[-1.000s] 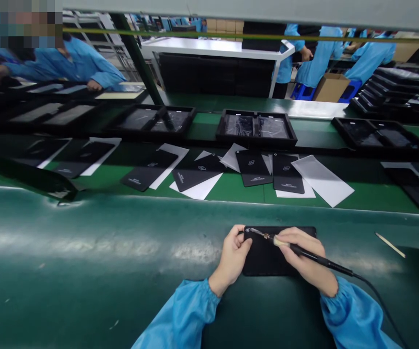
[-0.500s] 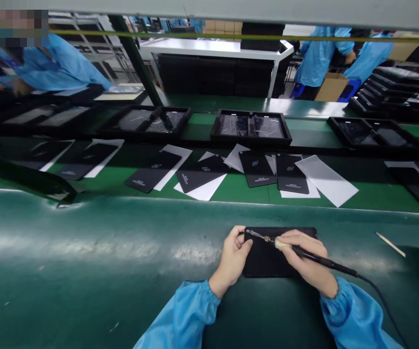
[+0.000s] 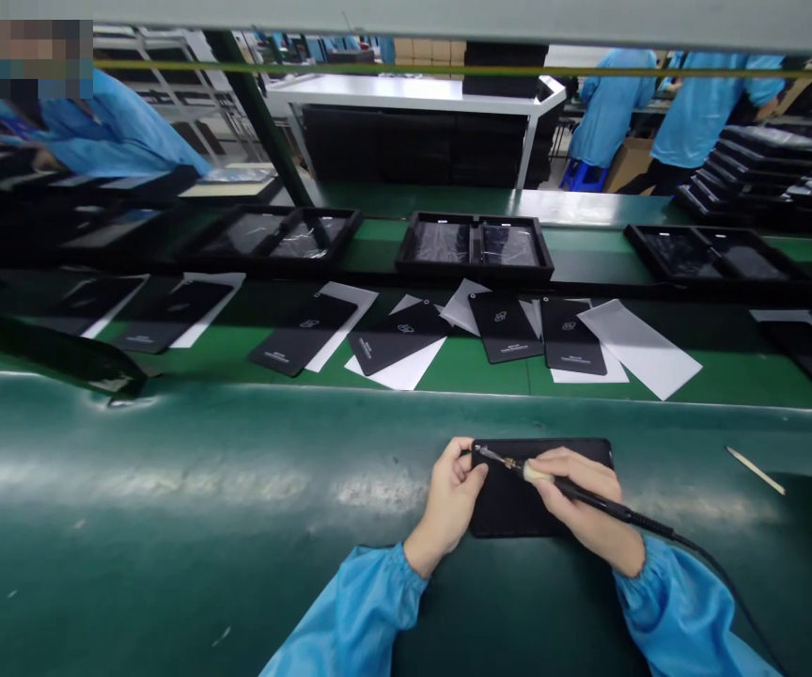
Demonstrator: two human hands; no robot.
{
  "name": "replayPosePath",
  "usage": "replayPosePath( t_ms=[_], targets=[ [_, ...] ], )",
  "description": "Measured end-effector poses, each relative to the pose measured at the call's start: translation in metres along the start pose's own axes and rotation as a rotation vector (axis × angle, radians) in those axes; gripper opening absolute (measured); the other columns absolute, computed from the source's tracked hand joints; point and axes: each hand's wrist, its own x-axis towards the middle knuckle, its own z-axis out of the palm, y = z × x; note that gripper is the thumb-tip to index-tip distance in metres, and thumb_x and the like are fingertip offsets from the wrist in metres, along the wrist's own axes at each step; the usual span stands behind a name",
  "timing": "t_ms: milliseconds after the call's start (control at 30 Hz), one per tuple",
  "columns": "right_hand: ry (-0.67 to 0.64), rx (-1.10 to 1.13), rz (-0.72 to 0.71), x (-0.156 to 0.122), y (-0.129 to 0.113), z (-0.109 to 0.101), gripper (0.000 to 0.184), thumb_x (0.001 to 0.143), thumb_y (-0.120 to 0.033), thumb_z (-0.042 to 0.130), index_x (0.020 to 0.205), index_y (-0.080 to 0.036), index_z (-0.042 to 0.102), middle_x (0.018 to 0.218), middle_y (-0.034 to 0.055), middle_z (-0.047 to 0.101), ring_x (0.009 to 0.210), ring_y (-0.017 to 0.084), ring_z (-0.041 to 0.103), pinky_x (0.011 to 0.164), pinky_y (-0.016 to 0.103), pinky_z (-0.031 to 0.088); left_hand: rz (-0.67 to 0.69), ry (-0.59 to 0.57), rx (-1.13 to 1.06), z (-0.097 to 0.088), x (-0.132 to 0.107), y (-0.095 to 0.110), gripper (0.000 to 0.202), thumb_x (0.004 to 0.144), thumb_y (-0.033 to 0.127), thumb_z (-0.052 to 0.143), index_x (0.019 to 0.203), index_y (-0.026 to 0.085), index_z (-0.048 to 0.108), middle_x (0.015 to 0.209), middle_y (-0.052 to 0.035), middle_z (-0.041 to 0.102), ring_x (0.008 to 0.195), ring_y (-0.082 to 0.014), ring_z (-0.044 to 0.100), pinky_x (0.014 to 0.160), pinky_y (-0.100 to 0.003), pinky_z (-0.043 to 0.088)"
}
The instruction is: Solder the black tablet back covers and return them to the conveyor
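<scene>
A flat black tablet point(image 3: 519, 512) lies on the green bench in front of me, long side across. My left hand point(image 3: 457, 494) grips its left edge, thumb on top and fingers at the upper left corner. In my right hand point(image 3: 585, 498) is a corded soldering iron point(image 3: 578, 492), held like a pen. Its metal tip reaches the tablet's upper left corner; whether it touches there I cannot tell. The right hand covers part of the tablet's right half.
Beyond the bench edge, several black tablets point(image 3: 305, 334) lie over white sheets point(image 3: 642, 348) on a green belt. Black trays point(image 3: 475, 246) with wrapped items stand behind. A pointed wooden stick point(image 3: 755, 470) lies right. A green post point(image 3: 46, 343) crosses at left. People in blue work farther back.
My right hand and the soldering iron have shifted slightly left; my left hand keeps its grip. The tablets on the belt have moved a little right, the trays left. People at back right have moved.
</scene>
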Motion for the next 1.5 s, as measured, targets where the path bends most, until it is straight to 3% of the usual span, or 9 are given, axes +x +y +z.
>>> replayPosePath(
  t_ms=[200,433,900,1233,1367,1500],
  targets=[
    [0.218,-0.12,0.005,-0.017,-0.007,0.006,0.014,0.086,-0.012,0.069,0.097,-0.021,0.073,0.088,0.0042,0.076,0.078,0.018,0.074,0.071,0.027,0.06,0.001,0.016,-0.011,-0.001,0.002,-0.002,0.026,0.079,0.026,0.073,0.095,0.019,0.054,0.078,-0.0012,0.073,0.066,-0.0137,0.066,0.064,-0.023,0.049],
    [0.281,-0.186,0.031,-0.023,-0.01,0.016,0.012,0.087,-0.015,0.066,0.093,-0.021,0.073,0.075,0.0013,0.076,0.071,0.017,0.075,0.066,0.026,0.06,0.015,0.021,-0.016,-0.001,0.002,-0.005,0.027,0.079,0.027,0.075,0.094,0.02,0.053,0.08,-0.0017,0.074,0.07,-0.0156,0.069,0.068,-0.025,0.05],
    [0.271,-0.203,0.038,-0.024,-0.009,0.021,0.012,0.089,-0.016,0.065,0.095,-0.021,0.073,0.076,0.0008,0.076,0.07,0.017,0.075,0.067,0.026,0.061,-0.005,0.022,-0.006,0.001,0.001,-0.003,0.029,0.079,0.028,0.075,0.096,0.02,0.053,0.079,-0.0019,0.074,0.07,-0.0168,0.07,0.066,-0.025,0.051],
    [0.29,-0.239,0.026,-0.04,-0.004,0.034,0.014,0.088,-0.015,0.065,0.099,-0.021,0.072,0.077,0.0021,0.077,0.072,0.02,0.076,0.071,0.029,0.061,-0.006,0.033,-0.018,0.001,0.002,-0.002,0.029,0.078,0.027,0.075,0.095,0.02,0.053,0.078,-0.0008,0.073,0.066,-0.0144,0.068,0.065,-0.024,0.05],
    [0.314,-0.196,0.019,-0.042,-0.003,0.026,0.018,0.088,-0.014,0.065,0.103,-0.023,0.071,0.077,0.0006,0.076,0.073,0.02,0.076,0.071,0.03,0.06,-0.007,0.037,-0.029,0.001,0.002,-0.003,0.03,0.078,0.026,0.076,0.095,0.02,0.053,0.078,-0.0009,0.073,0.065,-0.0141,0.068,0.064,-0.023,0.05],
    [0.334,-0.158,-0.017,-0.033,0.011,0.002,0.032,0.095,-0.016,0.058,0.126,-0.023,0.065,0.093,0.0045,0.077,0.087,0.022,0.076,0.082,0.035,0.061,-0.01,0.028,-0.038,0.003,0.003,-0.004,0.03,0.078,0.029,0.076,0.095,0.02,0.053,0.08,-0.0018,0.075,0.067,-0.0146,0.069,0.066,-0.024,0.051]
  ],
)
